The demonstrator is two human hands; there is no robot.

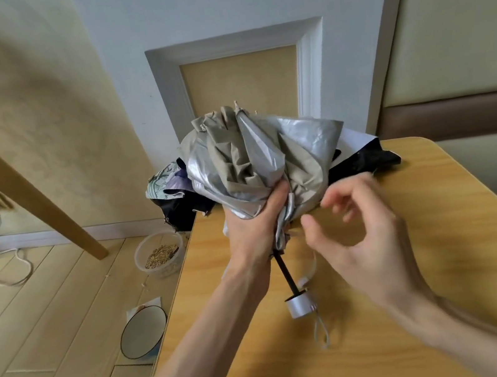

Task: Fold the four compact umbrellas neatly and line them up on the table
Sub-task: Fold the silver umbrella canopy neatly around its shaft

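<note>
The left hand grips the umbrella near the tabletop's far edge; the right hand hovers loosely open, so unpleated fabric may bunch.

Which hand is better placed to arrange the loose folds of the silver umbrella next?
Probably the right hand: it holds nothing and hovers beside the folds of the silver umbrella. The left hand grips the bunched canopy, so it is busy.

A pale wooden bench was seen; a black umbrella and a patterned umbrella were heaped at its far edge.
</note>
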